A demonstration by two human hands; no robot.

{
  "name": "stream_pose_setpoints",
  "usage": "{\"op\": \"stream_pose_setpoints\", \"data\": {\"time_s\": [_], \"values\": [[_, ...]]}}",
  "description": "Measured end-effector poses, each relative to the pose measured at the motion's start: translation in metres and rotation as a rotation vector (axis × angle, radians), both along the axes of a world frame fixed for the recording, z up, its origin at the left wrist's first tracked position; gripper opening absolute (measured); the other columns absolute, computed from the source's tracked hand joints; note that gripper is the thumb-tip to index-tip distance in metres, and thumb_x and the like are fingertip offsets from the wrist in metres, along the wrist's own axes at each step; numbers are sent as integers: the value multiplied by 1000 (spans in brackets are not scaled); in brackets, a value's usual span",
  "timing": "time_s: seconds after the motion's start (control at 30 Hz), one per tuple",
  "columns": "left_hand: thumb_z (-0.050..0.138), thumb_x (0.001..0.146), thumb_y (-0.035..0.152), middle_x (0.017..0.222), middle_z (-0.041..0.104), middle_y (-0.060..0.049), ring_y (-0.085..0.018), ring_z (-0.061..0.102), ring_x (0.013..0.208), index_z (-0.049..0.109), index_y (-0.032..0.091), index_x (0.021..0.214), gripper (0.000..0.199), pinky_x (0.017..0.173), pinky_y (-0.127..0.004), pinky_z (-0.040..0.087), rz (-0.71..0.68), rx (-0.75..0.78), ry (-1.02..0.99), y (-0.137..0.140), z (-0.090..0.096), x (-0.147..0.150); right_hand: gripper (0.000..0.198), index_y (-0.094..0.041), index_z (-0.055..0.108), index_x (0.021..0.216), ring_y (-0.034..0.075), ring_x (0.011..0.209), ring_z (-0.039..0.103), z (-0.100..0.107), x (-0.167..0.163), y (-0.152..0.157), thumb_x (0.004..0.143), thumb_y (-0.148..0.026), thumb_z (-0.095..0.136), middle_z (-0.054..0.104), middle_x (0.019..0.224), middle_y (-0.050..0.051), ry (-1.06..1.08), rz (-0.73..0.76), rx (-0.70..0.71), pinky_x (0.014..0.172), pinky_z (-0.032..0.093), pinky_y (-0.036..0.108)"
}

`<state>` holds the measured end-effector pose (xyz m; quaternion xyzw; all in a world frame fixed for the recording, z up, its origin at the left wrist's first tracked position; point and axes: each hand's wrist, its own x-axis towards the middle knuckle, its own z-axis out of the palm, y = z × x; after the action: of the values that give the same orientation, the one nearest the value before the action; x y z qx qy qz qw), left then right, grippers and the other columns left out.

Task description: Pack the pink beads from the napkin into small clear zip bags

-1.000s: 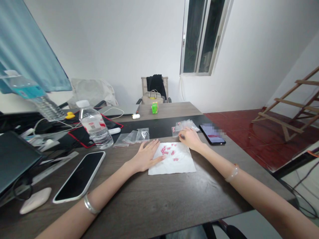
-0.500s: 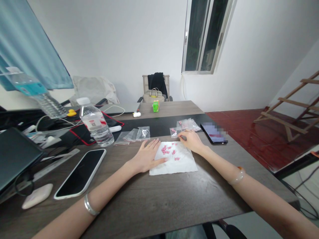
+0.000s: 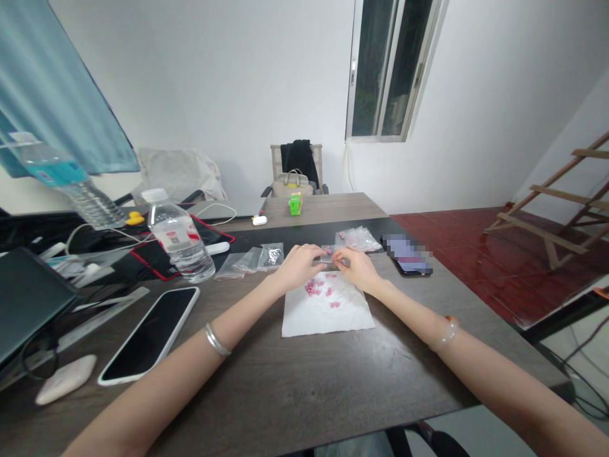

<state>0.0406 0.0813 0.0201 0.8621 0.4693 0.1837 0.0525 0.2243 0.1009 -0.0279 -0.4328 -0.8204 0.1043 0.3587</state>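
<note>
A small clear zip bag with pink pieces in it is between my two hands at the far edge of the white paper sheet. My left hand has its thumb and fingers closed on the bag's left side. On the near right corner, my right hand pinches the bag with its fingertips. Several small round pink pieces lie on the sheet, partly behind my left hand. Farther right is a pile of clear bags, at least one with pink pieces inside.
Flat clear bags lie left of my hands. A dark phone is at the right edge; a white-framed phone and a water bottle stand to the left. A green box sits farther back.
My left hand has lifted off the paper sheet and moved away and right to the small bag. The right hand has shifted slightly and stays at the bag.
</note>
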Motion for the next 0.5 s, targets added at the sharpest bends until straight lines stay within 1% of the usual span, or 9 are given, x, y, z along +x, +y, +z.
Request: {"op": "stream_pose_setpoints", "data": {"time_s": [0.1,0.2,0.3,0.33,0.4,0.5], "values": [[61,79,17,92,74,-5,-23,67,90,73,22,93,19,82,-31,45,-34,-34,-12,10,4,17,14,-19,60,84,18,87,63,-3,1,2,77,-8,55,69,90,4,107,7,-9,80,46,30],[60,76,14,74,73,-5,-22,68,75,74,19,78,15,72,-28,45,-12,-63,-56,18,5,27,12,-19,58,82,17,81,62,-5,2,3,75,-11,54,67,85,3,221,5,-5,74,46,28],[60,74,13,65,71,-5,-20,65,65,73,16,68,15,63,-26,44,33,-93,-131,23,4,29,5,-19,55,77,16,73,58,-3,1,3,73,-18,58,62,78,2,342,-120,33,67,44,27],[59,74,14,63,71,-5,-19,65,63,73,15,67,16,62,-26,44,53,-104,-165,24,3,28,7,-19,53,74,16,70,56,-3,1,3,73,-22,60,60,75,2,378,-164,36,65,43,26],[56,76,15,60,70,-4,-17,64,61,73,13,67,19,61,-25,44,91,-131,-240,25,1,26,19,-19,51,65,15,62,52,-3,0,3,76,-33,60,56,66,1,423,-198,-22,60,40,26],[56,75,17,59,70,-4,-16,65,59,73,13,67,19,58,-24,46,114,-197,-330,24,-6,22,36,-18,53,59,14,55,47,-4,-2,2,81,-46,54,51,54,-1,426,-148,-178,54,37,25]]}}
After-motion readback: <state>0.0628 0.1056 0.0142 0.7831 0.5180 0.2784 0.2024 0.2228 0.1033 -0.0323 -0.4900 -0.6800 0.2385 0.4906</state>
